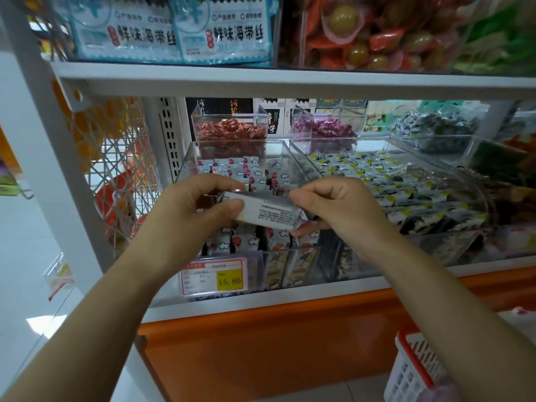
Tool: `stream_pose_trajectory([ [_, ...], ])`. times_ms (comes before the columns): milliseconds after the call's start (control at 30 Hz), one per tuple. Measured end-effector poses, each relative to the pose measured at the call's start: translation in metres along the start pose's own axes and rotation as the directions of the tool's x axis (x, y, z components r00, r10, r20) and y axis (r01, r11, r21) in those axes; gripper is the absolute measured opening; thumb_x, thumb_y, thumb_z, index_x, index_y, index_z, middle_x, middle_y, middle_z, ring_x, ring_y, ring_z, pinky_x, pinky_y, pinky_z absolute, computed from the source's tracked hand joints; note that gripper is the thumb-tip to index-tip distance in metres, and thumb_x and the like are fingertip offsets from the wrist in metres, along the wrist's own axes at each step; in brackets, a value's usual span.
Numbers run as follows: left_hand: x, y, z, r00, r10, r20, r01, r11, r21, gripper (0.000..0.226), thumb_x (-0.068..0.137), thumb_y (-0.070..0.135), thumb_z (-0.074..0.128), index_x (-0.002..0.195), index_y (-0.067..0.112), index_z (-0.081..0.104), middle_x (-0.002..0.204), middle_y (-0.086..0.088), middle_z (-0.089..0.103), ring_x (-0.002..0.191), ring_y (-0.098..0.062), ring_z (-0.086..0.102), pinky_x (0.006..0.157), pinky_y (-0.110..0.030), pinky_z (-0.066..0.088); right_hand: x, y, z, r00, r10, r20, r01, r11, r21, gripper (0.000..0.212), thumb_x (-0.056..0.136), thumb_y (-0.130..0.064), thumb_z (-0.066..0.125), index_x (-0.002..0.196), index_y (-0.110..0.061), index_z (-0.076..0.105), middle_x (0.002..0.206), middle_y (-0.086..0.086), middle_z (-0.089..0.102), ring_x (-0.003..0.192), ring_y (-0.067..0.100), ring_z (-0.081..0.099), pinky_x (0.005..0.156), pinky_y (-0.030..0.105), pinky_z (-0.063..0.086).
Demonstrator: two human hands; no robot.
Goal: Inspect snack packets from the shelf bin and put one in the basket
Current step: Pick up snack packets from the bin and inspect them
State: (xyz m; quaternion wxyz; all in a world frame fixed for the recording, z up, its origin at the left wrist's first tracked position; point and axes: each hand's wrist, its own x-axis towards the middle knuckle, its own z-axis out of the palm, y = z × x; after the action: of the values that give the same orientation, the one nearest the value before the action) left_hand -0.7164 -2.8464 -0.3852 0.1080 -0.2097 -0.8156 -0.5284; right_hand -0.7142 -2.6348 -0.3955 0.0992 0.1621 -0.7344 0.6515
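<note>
A small silver snack packet (268,210) with printed text facing me is held level above the clear shelf bin (185,166). My left hand (191,210) pinches its left end with thumb and fingers. At the packet's right end, my right hand (333,210) grips it the same way. The bin below holds several white packets with red and cloud marks (246,242). A white basket with a red rim (412,367) stands on the floor at the lower right, partly behind my right forearm.
A neighbouring clear bin (406,181) to the right holds white and black packets. Smaller bins with red (232,132) and purple sweets (324,127) stand behind. A yellow price tag (229,281) sits on the bin front. An upper shelf (290,76) hangs overhead; an orange base panel (275,343) lies below.
</note>
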Motion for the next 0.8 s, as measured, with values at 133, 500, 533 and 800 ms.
stream_pose_trajectory([
  [133,0.006,-0.002,0.0,0.986,-0.074,-0.146,0.064,0.995,-0.072,0.013,0.088,0.02,0.058,0.095,0.03,0.062,0.092,0.001,0.068,0.078,-0.007,0.067,0.072,-0.02,0.055,-0.002,0.003,0.013,0.999,-0.034,-0.004,0.033,0.994,-0.101,0.037,0.074,-0.036,0.065,0.11,-0.025,0.064,0.1,-0.005,0.071,0.091,0.015,0.07,0.08,0.025,0.056],
  [500,0.028,-0.021,-0.009,0.986,0.149,-0.073,-0.041,0.646,0.762,0.03,0.095,0.022,0.045,0.122,0.016,0.056,0.129,-0.008,0.056,0.127,-0.025,0.04,0.109,-0.049,0.024,0.028,0.001,0.022,0.908,-0.206,-0.366,0.086,0.944,-0.317,0.024,0.082,-0.02,0.071,0.101,-0.021,0.056,0.091,0.002,0.064,0.085,0.02,0.065,0.078,0.044,0.055],
  [533,0.028,-0.025,-0.005,0.996,0.083,-0.014,-0.037,0.583,0.811,0.033,0.097,0.026,0.04,0.128,0.019,0.051,0.137,-0.003,0.05,0.135,-0.021,0.031,0.112,-0.052,0.012,0.034,0.001,0.024,0.913,-0.205,-0.352,0.087,0.942,-0.325,0.022,0.082,-0.019,0.07,0.097,-0.021,0.054,0.091,0.004,0.064,0.085,0.022,0.064,0.078,0.046,0.055],
  [800,0.027,-0.036,0.001,0.991,-0.057,0.123,-0.097,0.334,0.937,0.05,0.097,0.045,0.015,0.133,0.03,0.047,0.144,0.012,0.041,0.141,-0.012,0.021,0.111,-0.056,-0.006,0.094,0.004,0.052,0.948,-0.298,-0.114,0.189,0.814,-0.549,0.019,0.082,-0.015,0.069,0.091,0.0,0.062,0.085,0.007,0.061,0.072,0.011,0.05,0.066,0.028,0.041],
])
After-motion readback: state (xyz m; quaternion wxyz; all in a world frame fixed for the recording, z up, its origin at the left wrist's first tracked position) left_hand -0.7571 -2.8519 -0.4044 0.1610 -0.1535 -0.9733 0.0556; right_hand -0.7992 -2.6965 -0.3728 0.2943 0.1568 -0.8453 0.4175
